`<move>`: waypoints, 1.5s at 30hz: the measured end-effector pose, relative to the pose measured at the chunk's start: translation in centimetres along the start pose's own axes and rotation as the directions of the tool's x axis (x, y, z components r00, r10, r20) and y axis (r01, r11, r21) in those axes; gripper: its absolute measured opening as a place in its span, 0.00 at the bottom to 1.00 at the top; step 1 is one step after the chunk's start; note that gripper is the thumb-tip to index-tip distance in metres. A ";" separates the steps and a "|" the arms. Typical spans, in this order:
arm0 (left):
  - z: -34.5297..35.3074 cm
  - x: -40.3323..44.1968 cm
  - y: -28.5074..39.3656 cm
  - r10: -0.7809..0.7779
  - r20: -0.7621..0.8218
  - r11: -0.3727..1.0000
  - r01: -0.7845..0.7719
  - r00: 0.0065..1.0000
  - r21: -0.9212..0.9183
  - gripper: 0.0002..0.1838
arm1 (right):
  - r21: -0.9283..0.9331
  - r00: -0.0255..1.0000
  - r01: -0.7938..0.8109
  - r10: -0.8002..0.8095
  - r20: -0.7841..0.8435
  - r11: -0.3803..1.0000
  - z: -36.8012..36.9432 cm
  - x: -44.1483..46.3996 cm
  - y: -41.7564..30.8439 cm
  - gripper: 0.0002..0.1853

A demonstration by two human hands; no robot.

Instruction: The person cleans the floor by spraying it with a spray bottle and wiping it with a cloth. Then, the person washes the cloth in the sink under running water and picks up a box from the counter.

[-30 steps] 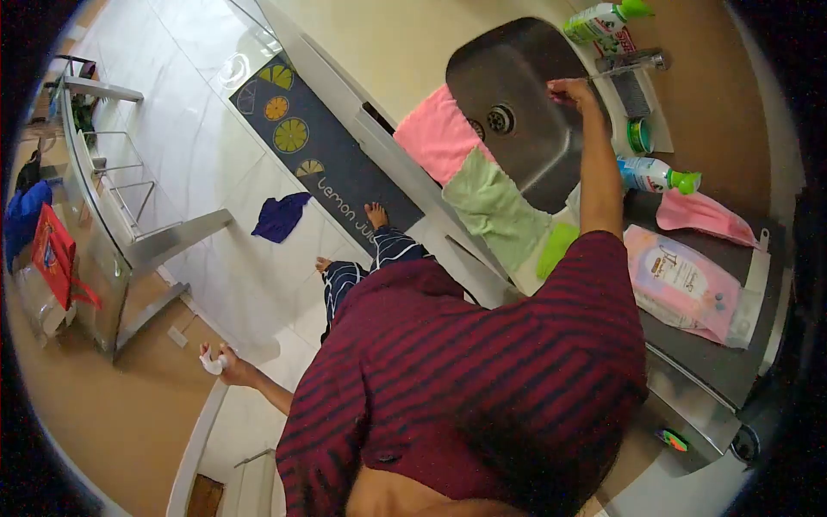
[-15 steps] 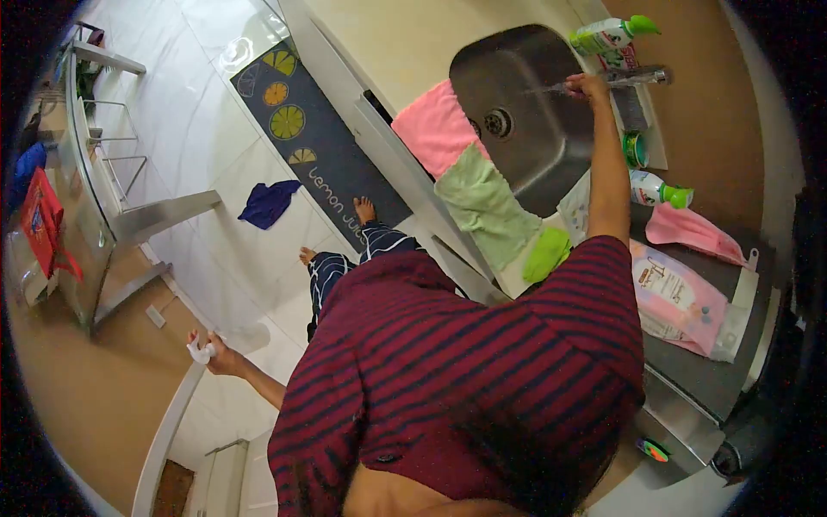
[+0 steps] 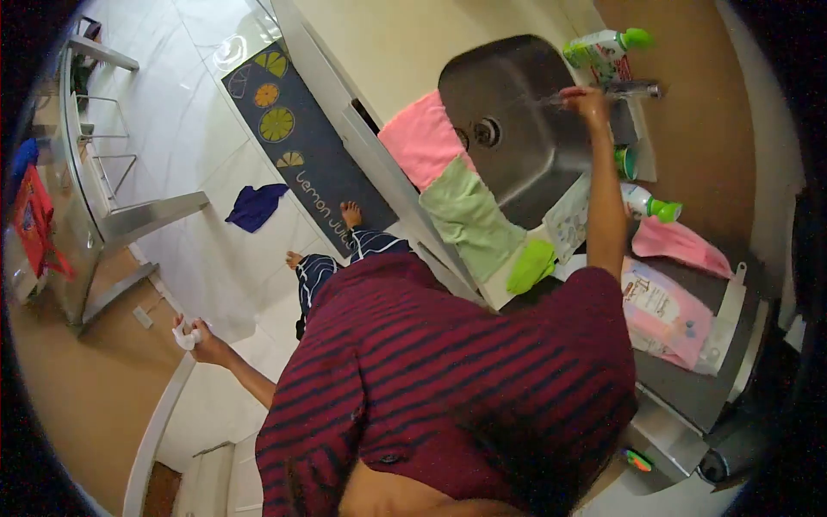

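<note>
My left hand (image 3: pixel 208 343), low on the left, is closed around a white spray-trigger head (image 3: pixel 185 334). A see-through body seems to extend from it, but its outline blurs into the pale floor. At the upper right my right hand (image 3: pixel 587 102) reaches over the metal sink (image 3: pixel 525 164), at the mouth of the chrome faucet (image 3: pixel 633 89). Its fingers look loosely apart, with a thin stream of water beside them. A pink cloth (image 3: pixel 424 138) and a light green cloth (image 3: pixel 472 211) hang over the sink's near edge. A bright green cloth (image 3: pixel 531 265) lies beside them.
Green-capped bottles (image 3: pixel 599 50) stand behind the sink. A pink-and-white pack (image 3: pixel 663 310) and a pink cloth (image 3: pixel 680 246) lie on the dark surface at right. A navy cloth (image 3: pixel 257 207) lies on the floor beside the dark mat (image 3: pixel 306 142). A glass-topped table (image 3: pixel 82 215) stands at left.
The whole view has shifted slightly to the left. My right hand stays at the faucet, its fingers a little further apart. My left hand still grips the spray trigger.
</note>
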State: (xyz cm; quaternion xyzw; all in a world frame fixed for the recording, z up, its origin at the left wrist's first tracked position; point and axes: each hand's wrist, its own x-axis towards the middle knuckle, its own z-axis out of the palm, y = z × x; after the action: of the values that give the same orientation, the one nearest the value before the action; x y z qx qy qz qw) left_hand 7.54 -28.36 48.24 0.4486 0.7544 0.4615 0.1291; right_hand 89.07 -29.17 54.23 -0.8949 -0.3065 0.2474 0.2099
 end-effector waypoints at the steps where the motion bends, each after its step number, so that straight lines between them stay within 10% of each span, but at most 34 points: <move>1: 0.3 -0.1 0.3 0.024 0.005 0.999 -0.024 1.000 0.030 0.19 | -0.081 0.981 0.154 -0.162 -0.107 0.985 0.8 -2.4 -2.1 0.11; 6: 0.5 0.2 1.3 -0.059 0.023 0.991 0.055 0.998 0.122 0.17 | -0.029 0.721 0.472 -0.405 -0.563 0.881 7.8 -6.8 -2.5 0.05; 7: 1.1 0.1 0.5 0.154 -0.024 0.983 -0.156 0.988 -0.097 0.17 | -0.125 0.710 0.486 -0.474 -0.521 0.865 10.5 -6.7 -0.4 0.06; 9: 1.3 0.2 1.7 0.078 -0.024 0.996 -0.077 0.997 0.043 0.17 | -0.424 0.836 0.442 -0.534 -0.124 0.791 15.0 -7.2 4.8 0.07; 12: 1.7 -0.4 1.2 -0.090 -0.071 0.985 0.079 0.993 -0.152 0.19 | 0.103 0.985 0.161 -0.153 -0.079 0.982 14.6 -8.2 2.2 0.07; 15: 1.5 -0.5 0.2 -0.025 -0.066 0.991 0.016 0.998 -0.132 0.20 | -0.023 0.997 0.066 -0.067 -0.050 0.998 9.5 -9.6 -4.6 0.09; 17: 1.3 -0.8 -0.5 0.052 -0.073 0.993 -0.060 0.996 -0.106 0.20 | 0.038 0.919 0.387 -0.382 -0.099 0.921 6.3 -6.3 -4.3 0.07; 21: 1.4 -1.6 1.0 -0.148 -0.075 0.978 0.135 0.986 -0.157 0.20 | 0.044 0.829 0.545 -0.529 -0.182 0.838 -0.8 -5.3 -17.6 0.07; 22: 1.1 -1.8 1.1 -0.150 -0.080 0.977 0.136 0.985 -0.162 0.20 | -0.261 0.708 0.636 -0.683 -0.178 0.726 -2.7 -4.8 -21.1 0.06; 26: -0.2 -2.9 0.9 -0.174 -0.105 0.985 0.172 0.979 -0.028 0.20 | 0.327 0.592 0.796 -0.769 -0.242 0.510 -5.4 3.3 -30.8 0.08; 34: -3.2 -5.8 1.0 -0.163 -0.217 0.974 0.192 0.962 0.117 0.19 | 0.285 0.706 0.705 -0.680 -0.196 0.650 0.1 15.8 -42.0 0.10; 36: -3.7 -6.2 1.2 -0.127 -0.238 0.975 0.165 0.963 0.147 0.19 | 0.247 0.746 0.666 -0.638 -0.191 0.704 2.2 19.2 -42.3 0.07; 38: -4.0 -6.6 1.3 -0.072 -0.242 0.978 0.116 0.968 0.171 0.18 | -0.425 0.551 0.664 -0.787 -0.277 0.615 3.8 20.2 -42.3 0.07; 42: -4.5 -7.0 0.1 -0.094 -0.250 0.974 0.140 0.964 0.176 0.18 | -0.495 0.474 0.703 -0.855 -0.211 0.511 5.6 20.8 -42.4 0.06; 45: -4.4 -7.3 -0.2 -0.095 -0.267 0.978 0.140 0.959 0.156 0.19 | 0.047 0.829 0.549 -0.551 0.092 0.834 6.5 22.1 -42.2 0.16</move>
State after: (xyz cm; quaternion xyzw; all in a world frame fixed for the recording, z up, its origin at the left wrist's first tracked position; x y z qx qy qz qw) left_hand 8.87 -36.77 48.92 0.3484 0.8275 0.4399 0.0177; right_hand 81.78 17.24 64.40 -0.7531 -0.5588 0.2246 0.2647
